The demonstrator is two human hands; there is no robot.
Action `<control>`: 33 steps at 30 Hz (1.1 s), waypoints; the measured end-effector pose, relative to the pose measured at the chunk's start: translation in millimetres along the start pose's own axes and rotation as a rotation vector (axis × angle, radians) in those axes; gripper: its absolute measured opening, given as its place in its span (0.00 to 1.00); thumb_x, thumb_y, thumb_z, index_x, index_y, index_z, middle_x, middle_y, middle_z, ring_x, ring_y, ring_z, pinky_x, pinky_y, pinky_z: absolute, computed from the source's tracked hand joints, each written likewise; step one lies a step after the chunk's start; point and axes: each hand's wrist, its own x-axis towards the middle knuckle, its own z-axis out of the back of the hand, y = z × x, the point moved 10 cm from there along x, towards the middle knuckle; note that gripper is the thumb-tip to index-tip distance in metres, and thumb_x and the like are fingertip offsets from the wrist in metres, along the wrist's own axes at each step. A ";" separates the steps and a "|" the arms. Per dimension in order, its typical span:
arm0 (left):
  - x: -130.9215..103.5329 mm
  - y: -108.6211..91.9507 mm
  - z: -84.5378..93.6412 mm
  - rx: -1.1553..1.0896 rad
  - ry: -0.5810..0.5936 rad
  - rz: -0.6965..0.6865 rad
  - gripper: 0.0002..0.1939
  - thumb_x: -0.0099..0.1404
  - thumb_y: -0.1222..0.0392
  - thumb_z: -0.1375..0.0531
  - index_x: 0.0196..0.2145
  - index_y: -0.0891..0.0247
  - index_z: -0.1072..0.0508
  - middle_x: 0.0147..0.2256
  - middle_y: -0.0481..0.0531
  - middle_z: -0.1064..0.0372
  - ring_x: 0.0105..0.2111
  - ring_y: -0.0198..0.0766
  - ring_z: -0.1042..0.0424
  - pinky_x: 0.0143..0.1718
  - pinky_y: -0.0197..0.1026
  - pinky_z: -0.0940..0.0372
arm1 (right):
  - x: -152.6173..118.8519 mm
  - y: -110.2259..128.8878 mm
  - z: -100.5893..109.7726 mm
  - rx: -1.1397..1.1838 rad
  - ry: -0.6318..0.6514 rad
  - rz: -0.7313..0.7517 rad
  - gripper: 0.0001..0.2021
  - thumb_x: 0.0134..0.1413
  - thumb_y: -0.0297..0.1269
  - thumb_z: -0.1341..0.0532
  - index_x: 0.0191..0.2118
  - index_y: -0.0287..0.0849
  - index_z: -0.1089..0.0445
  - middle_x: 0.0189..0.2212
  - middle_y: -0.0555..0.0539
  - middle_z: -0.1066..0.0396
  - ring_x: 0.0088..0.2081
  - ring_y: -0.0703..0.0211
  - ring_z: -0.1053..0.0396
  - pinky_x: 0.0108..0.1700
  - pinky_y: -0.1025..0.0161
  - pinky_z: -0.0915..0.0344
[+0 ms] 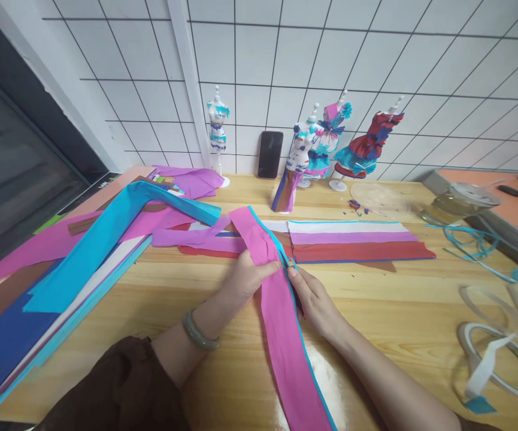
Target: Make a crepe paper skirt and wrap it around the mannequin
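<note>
A long pink crepe-paper strip (281,335) with a turquoise border along its right edge runs from mid-table toward me. My left hand (252,275) grips this strip from the left, thumb on top and fingers underneath. At the turquoise border (302,338), my right hand (315,299) is closed with thumb and fingertips pinched together. A small turquoise curl sticks up by its fingertips. Something dark shows under the right palm; I cannot make out what it is. Behind the hands lies a striped paper band (357,239) in white, purple, red and blue.
Folded paper sheets (92,239) pile up at left. Several small dress forms (369,143) and a phone (270,154) stand by the tiled wall. At right are a tape roll (501,359), a glass jar (456,203), turquoise strips (474,245) and an orange surface (487,191).
</note>
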 end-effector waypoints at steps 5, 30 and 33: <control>-0.4 -1.0 -0.9 0.028 0.000 -0.003 0.17 0.46 0.63 0.35 0.37 0.64 0.28 0.36 0.53 0.28 0.38 0.41 0.30 0.45 0.46 0.38 | 2.0 6.3 -2.0 0.014 0.019 0.049 0.18 0.59 0.48 0.54 0.32 0.40 0.36 0.31 0.48 0.33 0.36 0.57 0.37 0.39 0.64 0.41; -1.3 -1.9 -0.7 0.060 -0.003 -0.015 0.17 0.46 0.62 0.35 0.36 0.65 0.28 0.35 0.52 0.28 0.37 0.41 0.30 0.42 0.44 0.37 | 2.7 -5.3 2.3 0.023 -0.009 -0.012 0.18 0.57 0.50 0.53 0.25 0.42 0.44 0.28 0.49 0.35 0.36 0.57 0.37 0.39 0.62 0.40; -1.7 -0.2 0.0 0.058 -0.008 -0.010 0.17 0.46 0.62 0.34 0.36 0.65 0.28 0.36 0.53 0.28 0.38 0.42 0.31 0.43 0.44 0.37 | 3.0 -5.0 2.4 0.018 -0.010 -0.009 0.18 0.57 0.50 0.53 0.26 0.42 0.43 0.28 0.49 0.35 0.34 0.58 0.37 0.39 0.63 0.40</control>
